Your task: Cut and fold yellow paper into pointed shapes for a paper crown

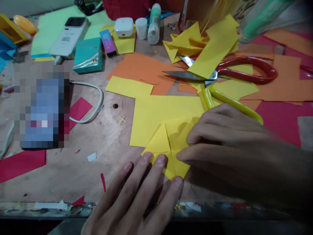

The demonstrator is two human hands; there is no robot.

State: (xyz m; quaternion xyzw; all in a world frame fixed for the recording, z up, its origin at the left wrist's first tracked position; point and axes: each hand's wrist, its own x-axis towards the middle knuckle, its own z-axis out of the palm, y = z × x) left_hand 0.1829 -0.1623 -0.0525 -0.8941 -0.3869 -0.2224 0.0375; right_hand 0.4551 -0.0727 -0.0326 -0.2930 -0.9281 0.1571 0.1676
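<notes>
A piece of folded yellow paper with creases meeting near its middle lies close to the table's front edge. My left hand rests its fingertips on the lower left of this paper, fingers stretched and apart. From the right, my right hand has its fingers curled and its thumb on the paper's right side; the paper's edge there is hidden beneath the hand. Behind lies a larger flat yellow sheet, partly under the folded paper. Scissors with yellow handles lie just beyond my right hand.
Red-handled scissors lie behind, among orange sheets and a folded yellow paper shape. A blurred-out phone-like device, a white cable, a teal box and a glue stick occupy the left and back.
</notes>
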